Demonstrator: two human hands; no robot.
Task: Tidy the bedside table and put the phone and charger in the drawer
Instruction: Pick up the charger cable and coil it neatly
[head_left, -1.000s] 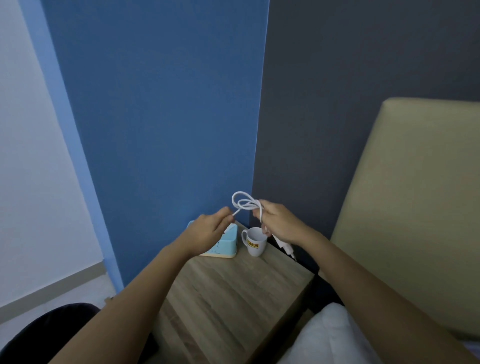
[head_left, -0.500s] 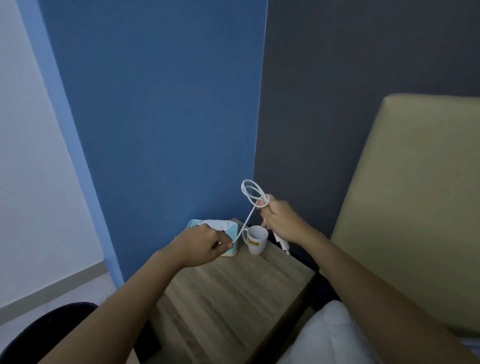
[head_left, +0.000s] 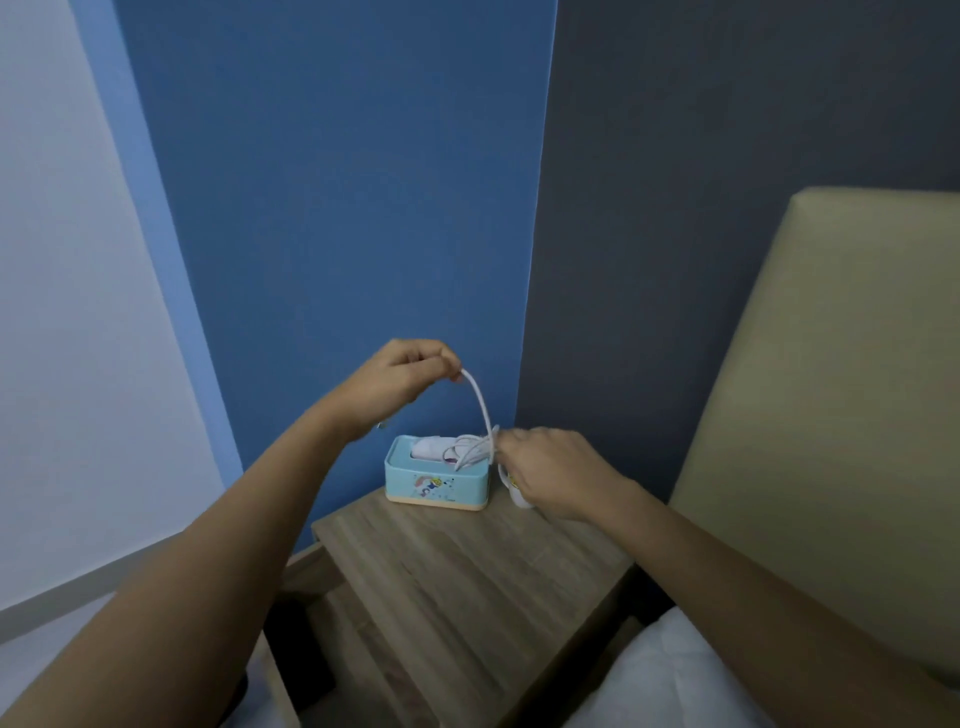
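Both hands hold a white charger cable (head_left: 480, 410) above the back of the wooden bedside table (head_left: 457, 582). My left hand (head_left: 402, 376) is raised and pinches the cable's free end. My right hand (head_left: 545, 470) is lower and grips the coiled loops of the cable, which hang in front of a light-blue tissue box (head_left: 436, 480). The right hand hides most of a white mug (head_left: 511, 488) behind it. No phone or charger plug is visible.
The table stands in a corner between a blue wall and a dark grey wall. A beige padded headboard (head_left: 831, 415) rises at the right, with a white pillow (head_left: 670, 675) below it. A dark gap shows at the table's left front.
My left hand rose from beside the tissue box and pulled the cable end upward. My right hand dropped with the coil to box height, covering the mug.
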